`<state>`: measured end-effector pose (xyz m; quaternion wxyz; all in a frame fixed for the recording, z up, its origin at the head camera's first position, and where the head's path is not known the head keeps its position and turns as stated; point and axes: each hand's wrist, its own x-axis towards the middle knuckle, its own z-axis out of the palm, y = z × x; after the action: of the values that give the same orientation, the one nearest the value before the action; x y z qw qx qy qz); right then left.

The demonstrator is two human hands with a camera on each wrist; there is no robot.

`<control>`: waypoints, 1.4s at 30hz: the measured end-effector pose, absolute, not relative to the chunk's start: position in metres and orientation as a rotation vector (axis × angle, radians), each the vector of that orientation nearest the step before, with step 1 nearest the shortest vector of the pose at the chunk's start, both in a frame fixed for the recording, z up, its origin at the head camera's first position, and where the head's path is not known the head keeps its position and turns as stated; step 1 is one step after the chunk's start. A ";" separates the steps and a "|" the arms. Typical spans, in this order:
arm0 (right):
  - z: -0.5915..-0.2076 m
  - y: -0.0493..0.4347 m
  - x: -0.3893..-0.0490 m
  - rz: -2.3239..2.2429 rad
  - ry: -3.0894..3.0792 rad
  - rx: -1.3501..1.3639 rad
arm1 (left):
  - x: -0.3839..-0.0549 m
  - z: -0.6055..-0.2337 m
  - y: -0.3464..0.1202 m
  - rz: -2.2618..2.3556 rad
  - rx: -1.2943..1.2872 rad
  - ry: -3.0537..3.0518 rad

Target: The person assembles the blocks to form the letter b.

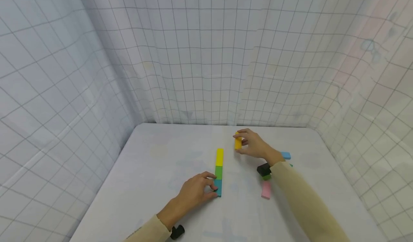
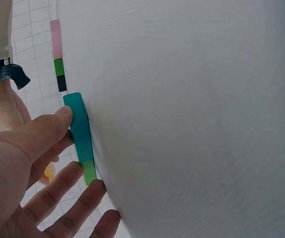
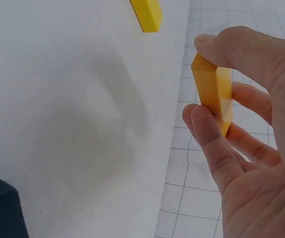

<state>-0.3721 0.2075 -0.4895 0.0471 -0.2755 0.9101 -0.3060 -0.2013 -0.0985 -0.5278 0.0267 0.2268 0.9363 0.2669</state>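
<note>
A row of blocks lies end to end on the table: a yellow block, a green block and a teal block. My left hand is at the row's left side, its thumb and fingers spread along the teal and green blocks. The left wrist view shows the thumb against the teal block near its end. Off to the right of the row's far end, my right hand pinches an orange-yellow block lengthwise between thumb and fingers. That block is raised above the table.
Right of the row are a black block, a green block partly under it, a pink block and a light-blue block. The right forearm partly covers this group. Grid-patterned white curtains surround the white table.
</note>
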 end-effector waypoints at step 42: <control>-0.509 0.147 -0.413 -0.942 2.727 -0.735 | -0.202 -0.531 -0.100 0.812 0.707 2.907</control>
<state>-0.4127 0.1473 -0.5094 0.0820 -0.2459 0.9129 -0.3153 -0.2023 -0.0999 -0.5310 0.0207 0.2280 0.9375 0.2619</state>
